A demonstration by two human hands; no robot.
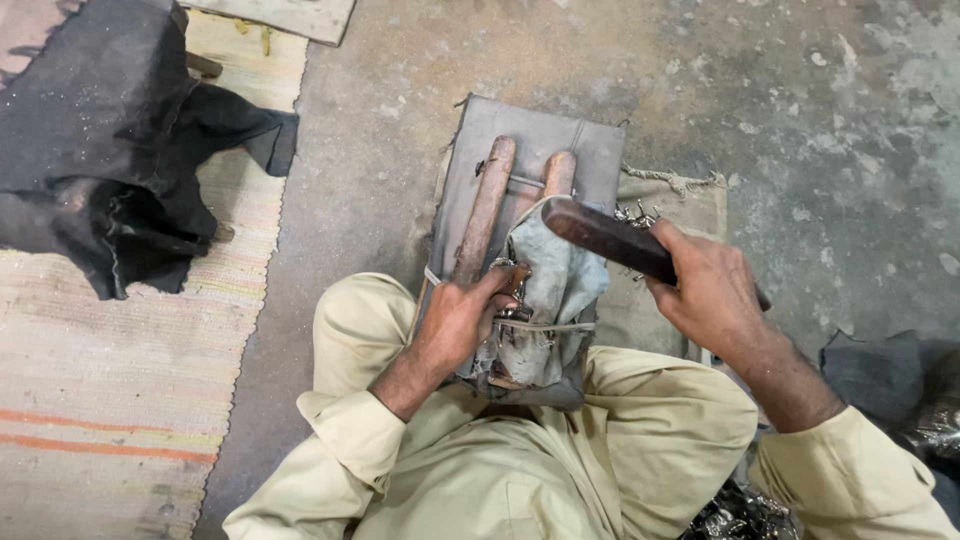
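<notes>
I sit on the floor with a wooden frame of two round bars (485, 205) between my knees, lying on a grey board (590, 150). A grey cloth (556, 280) is wrapped over the near end of the bars and tied with a cord. My left hand (462, 318) presses small metal pieces against the cloth by the left bar. My right hand (712, 285) grips a dark wooden mallet (600, 235), raised over the cloth, its head pointing left.
A striped woven mat (120, 380) covers the floor at left, with a black cloth (100, 150) heaped on it. A sack cloth (680, 195) lies under the board on rough concrete. Dark cloth and shiny metal scraps (925, 420) lie at right.
</notes>
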